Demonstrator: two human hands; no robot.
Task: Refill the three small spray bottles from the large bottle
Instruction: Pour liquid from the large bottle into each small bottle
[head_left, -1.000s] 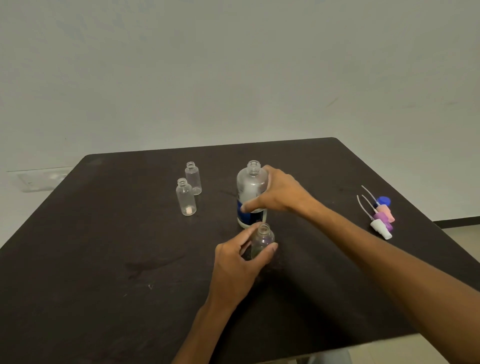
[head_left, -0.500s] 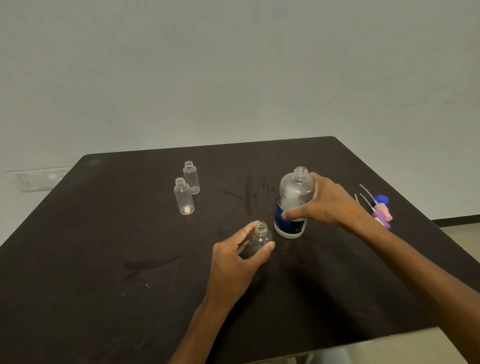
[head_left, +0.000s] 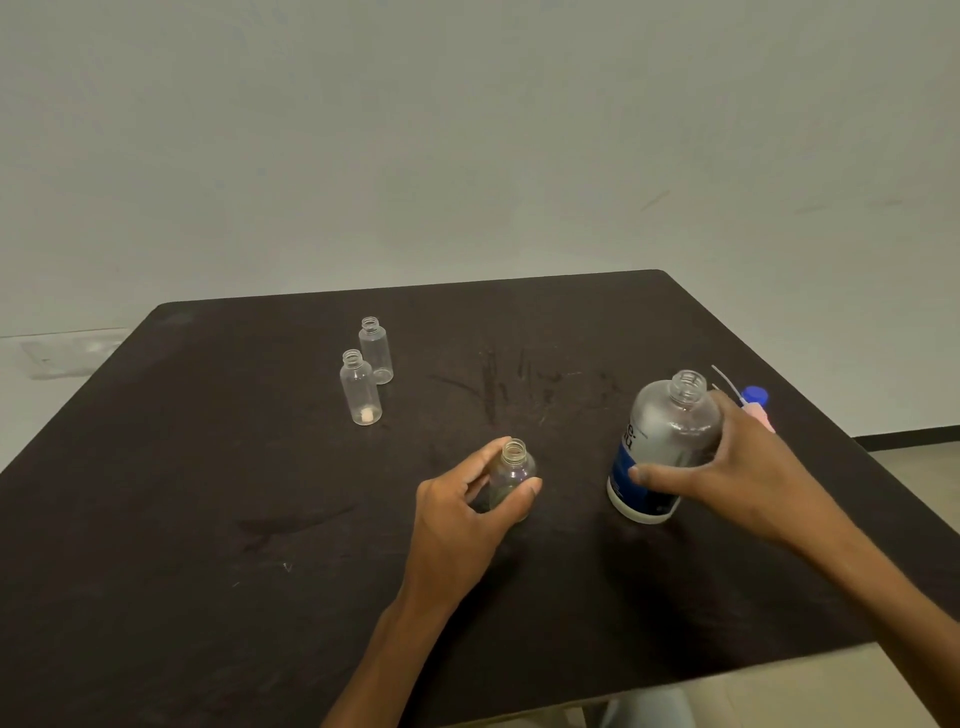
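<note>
The large clear plastic bottle with a blue and white label (head_left: 660, 447) stands uncapped on the dark counter (head_left: 208, 519), at its right side and tilted a little. The right hand (head_left: 727, 467) is clamped on it, the thumb across the label and the fingers around the far side. Near it to the left, the left hand (head_left: 467, 499) is closed around a small clear plastic bottle (head_left: 511, 470) with an open threaded neck, which stands upright on the counter. Two more small clear bottles stand farther back, well apart from the hands: the nearer one (head_left: 360, 387) and the farther one (head_left: 375, 349), just beside each other, both without tops. Behind the right hand, a blue cap (head_left: 754, 395) and a pink spray top (head_left: 759, 415) lie near the right edge, partly hidden.
</note>
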